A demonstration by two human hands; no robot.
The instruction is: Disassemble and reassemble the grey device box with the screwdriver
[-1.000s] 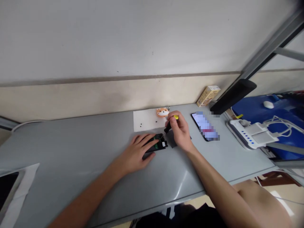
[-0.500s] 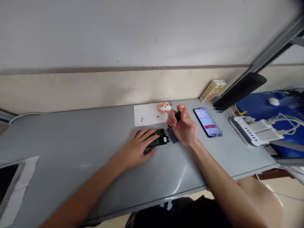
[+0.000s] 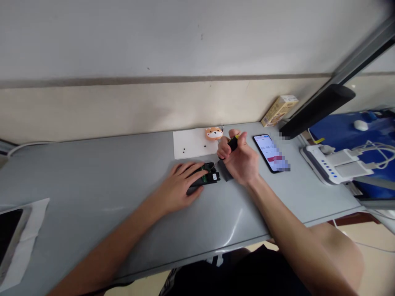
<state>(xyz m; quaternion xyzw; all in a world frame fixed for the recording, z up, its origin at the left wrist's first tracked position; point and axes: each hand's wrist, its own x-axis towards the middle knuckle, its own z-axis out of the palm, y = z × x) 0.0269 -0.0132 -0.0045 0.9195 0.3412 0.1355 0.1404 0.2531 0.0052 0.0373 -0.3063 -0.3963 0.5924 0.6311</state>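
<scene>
Bracing the opened black device (image 3: 210, 182) on the worktop (image 3: 123, 172), just nearer me than the white paper sheet (image 3: 193, 149), my left hand (image 3: 177, 191) bridges its casing. My right hand (image 3: 245, 164) grips a screwdriver (image 3: 233, 142) angled into its exposed end. I judge it light and stiff, best held by its long edges (that bare green circuit board (image 3: 204, 178) looks fragile).

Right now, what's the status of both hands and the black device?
Left hand pinning black device, green circuitry exposed. Right hand gripping screwdriver, shaft angled to device. Orange case beyond, not blocking.
</scene>
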